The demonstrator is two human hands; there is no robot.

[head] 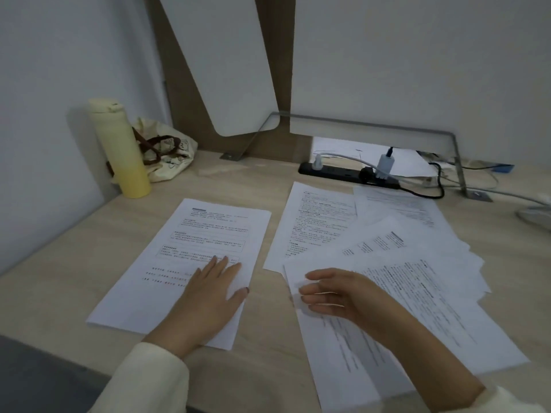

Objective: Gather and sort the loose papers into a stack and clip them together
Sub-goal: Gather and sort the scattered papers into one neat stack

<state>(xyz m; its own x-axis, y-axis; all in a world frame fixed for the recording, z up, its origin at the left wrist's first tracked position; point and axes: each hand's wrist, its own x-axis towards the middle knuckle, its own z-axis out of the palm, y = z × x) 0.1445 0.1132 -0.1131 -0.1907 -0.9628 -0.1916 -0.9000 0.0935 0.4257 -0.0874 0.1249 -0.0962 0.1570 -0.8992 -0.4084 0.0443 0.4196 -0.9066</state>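
Note:
A printed sheet (193,242) lies alone on the left of the wooden desk (268,362). My left hand (208,293) rests flat on its lower part, fingers straight. To the right, several loose printed papers (387,257) lie fanned and overlapping. My right hand (334,293) hovers at the left edge of the nearest sheet (432,323), fingers loosely extended and blurred; I cannot tell whether it touches the paper. No clip is in view.
A yellow bottle (119,147) and a cloth bag (167,153) stand at the back left. A black power strip (337,171) with plugs and cables lies behind the papers. A metal bracket (456,162) and white panels rise at the back.

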